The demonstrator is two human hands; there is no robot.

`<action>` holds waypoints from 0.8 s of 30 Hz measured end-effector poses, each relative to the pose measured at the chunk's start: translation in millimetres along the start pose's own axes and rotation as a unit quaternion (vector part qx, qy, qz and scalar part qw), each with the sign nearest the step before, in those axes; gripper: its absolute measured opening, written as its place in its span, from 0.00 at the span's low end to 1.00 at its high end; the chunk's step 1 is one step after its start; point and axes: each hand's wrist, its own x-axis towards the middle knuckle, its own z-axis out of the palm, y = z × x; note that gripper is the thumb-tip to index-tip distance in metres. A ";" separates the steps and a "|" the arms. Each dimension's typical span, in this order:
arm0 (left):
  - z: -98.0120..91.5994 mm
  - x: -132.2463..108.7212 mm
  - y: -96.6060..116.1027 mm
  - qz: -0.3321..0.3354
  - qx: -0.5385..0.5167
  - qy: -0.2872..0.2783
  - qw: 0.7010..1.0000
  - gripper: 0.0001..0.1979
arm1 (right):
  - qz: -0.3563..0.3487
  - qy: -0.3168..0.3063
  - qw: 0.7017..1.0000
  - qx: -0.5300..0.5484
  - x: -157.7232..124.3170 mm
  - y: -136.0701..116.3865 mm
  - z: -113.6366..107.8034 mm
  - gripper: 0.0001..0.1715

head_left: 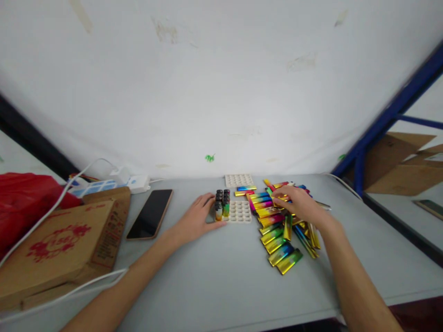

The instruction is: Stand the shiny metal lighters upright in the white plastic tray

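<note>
Head view: lighters (226, 209) by left hand (198, 218), box print (58, 241) seemingly illegible

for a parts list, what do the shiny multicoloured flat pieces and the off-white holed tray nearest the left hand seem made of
Shiny multicoloured flat pieces: glossy thin metal or metallised plastic, apparently, by mirror-like highlights. Off-white holed tray: probably matte moulded plastic, given its regular holes.

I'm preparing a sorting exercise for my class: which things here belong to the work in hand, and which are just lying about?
Part of the work:
front white tray, by the left hand
upright black-topped lighters in it
shiny coloured cases, at the right hand
rear white tray, probably

Apparently lying about:
phone
left cardboard box
red bag
power strip
</note>
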 end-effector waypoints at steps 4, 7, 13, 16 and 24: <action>0.1 0.2 -0.1 0.002 -0.003 0.000 1.000 0.39 | 0.044 -0.045 0.998 0.022 -9.4 16.3 -21.3 0.11; -0.1 0.2 -0.5 0.000 0.000 0.001 1.000 0.40 | 0.062 -0.074 0.995 0.002 -9.7 20.2 -20.7 0.08; 1.2 -0.5 -3.7 -0.013 0.012 -0.005 1.000 0.42 | 0.094 -0.058 0.994 -0.003 -6.3 14.3 -10.8 0.03; 1.0 -0.5 -3.1 -0.011 0.008 -0.007 1.000 0.42 | 0.067 0.002 0.997 0.048 -5.1 6.3 -9.3 0.07; -0.4 1.3 1.9 -0.002 -0.008 0.011 1.000 0.39 | 0.005 0.032 0.948 0.316 5.9 -52.0 35.4 0.26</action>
